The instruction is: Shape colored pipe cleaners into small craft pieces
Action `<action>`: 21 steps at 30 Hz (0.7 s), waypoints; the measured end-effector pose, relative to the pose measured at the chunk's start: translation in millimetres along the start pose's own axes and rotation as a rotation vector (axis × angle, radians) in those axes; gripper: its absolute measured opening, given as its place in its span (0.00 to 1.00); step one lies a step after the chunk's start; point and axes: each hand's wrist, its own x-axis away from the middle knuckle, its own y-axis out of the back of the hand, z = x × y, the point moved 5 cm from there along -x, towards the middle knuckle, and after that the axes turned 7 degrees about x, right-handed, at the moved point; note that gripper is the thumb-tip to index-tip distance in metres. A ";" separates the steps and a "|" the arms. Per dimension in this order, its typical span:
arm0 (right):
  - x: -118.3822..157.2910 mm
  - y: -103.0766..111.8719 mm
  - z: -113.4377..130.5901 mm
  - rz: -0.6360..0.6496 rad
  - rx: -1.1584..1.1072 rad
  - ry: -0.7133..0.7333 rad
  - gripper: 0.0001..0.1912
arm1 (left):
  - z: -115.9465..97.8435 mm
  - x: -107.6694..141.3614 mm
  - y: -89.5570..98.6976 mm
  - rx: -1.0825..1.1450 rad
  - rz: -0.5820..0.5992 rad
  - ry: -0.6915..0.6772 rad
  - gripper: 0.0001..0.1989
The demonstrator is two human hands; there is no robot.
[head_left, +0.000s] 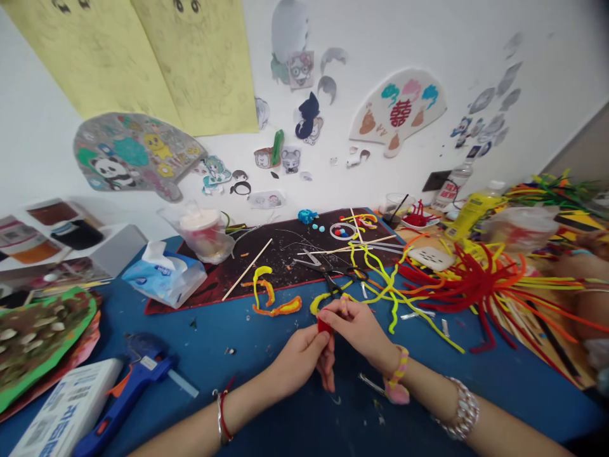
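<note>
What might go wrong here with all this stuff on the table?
Your left hand and right hand are busy with the red piece, and the scissors lie just beyond them on the dark mat, so a quick reach might nick a finger. The yellow pipe cleaners beside them might drag the scissors along. The glue gun might burn you if it's hot.

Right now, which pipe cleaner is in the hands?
The short red pipe cleaner, pinched between the left hand and right hand; the others, like the long red bunch, lie on the table.
</note>
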 end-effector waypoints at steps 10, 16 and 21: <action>0.0 4.2 11.2 -0.111 0.222 0.209 0.10 | 7.7 4.4 -11.3 0.299 -0.062 0.027 0.14; -4.3 -8.5 1.3 0.194 0.111 0.093 0.23 | 7.2 2.1 -4.5 0.251 -0.141 -0.003 0.15; -2.6 -6.6 -2.1 0.156 0.070 0.011 0.19 | 16.2 2.0 -11.6 0.219 -0.075 0.073 0.18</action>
